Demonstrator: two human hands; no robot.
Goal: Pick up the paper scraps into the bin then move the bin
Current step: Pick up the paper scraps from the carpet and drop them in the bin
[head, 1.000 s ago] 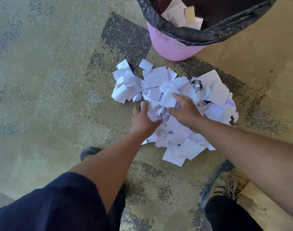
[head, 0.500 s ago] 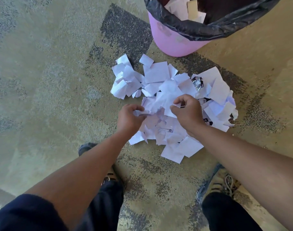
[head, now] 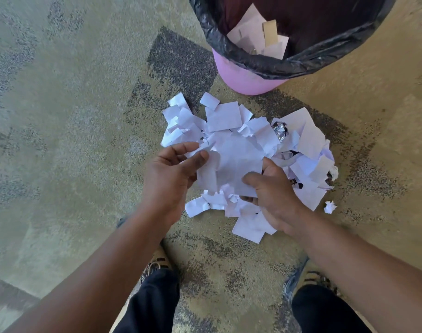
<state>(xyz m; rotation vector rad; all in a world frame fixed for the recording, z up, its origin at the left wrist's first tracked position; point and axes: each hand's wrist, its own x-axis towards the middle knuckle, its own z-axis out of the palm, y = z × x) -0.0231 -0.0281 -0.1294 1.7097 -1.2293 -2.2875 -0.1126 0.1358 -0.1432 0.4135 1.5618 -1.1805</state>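
Both hands' fingers (head: 195, 157) curl around a bunch of white, creased paper scraps (head: 234, 162) above the pile.

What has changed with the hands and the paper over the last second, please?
Both hands have gone from pressing flat on the pile to gathering it: the left hand and right hand now hold a bunch of paper scraps between them, raised off the heap. The rest of the pile, the foil ball and the pink bin lie as before.
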